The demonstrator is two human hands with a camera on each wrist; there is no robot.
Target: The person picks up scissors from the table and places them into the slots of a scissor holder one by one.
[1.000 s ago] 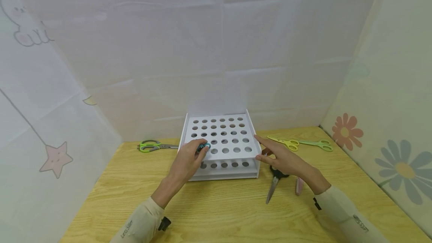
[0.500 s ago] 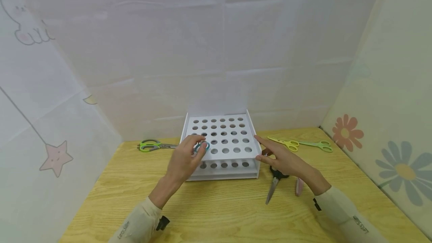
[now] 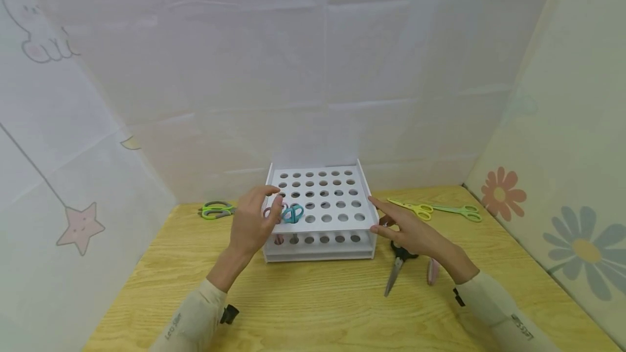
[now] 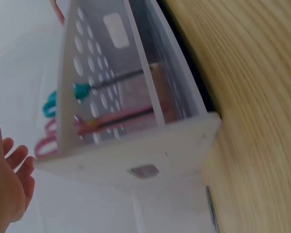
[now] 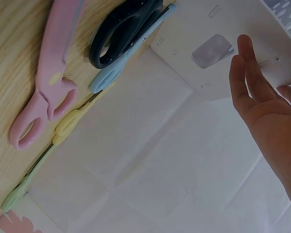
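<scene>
A white rack (image 3: 320,257) with rows of round holes stands at the back of the table. Teal-handled scissors (image 3: 293,214) hang upright in a front-row hole, blades down. Beside them in the left wrist view, pink scissors (image 4: 89,127) stand in the rack's corner; in the head view my hand partly covers them. My left hand (image 3: 250,222) is just left of these handles, its fingers parted around nothing. My right hand (image 3: 406,227) rests on the rack's right side, fingers extended along the wall, as the right wrist view also shows.
Green-and-grey scissors (image 3: 217,210) lie left of the rack. To its right lie black scissors (image 3: 400,259), yellow scissors (image 3: 419,208), light green scissors (image 3: 467,209) and pink scissors (image 5: 51,87). Light blue scissors (image 5: 109,75) are against the black ones. A papered wall stands behind.
My left hand has let go of the teal scissors and drawn back to the left. The scissors now stay in the rack by themselves. The right hand keeps its place.
</scene>
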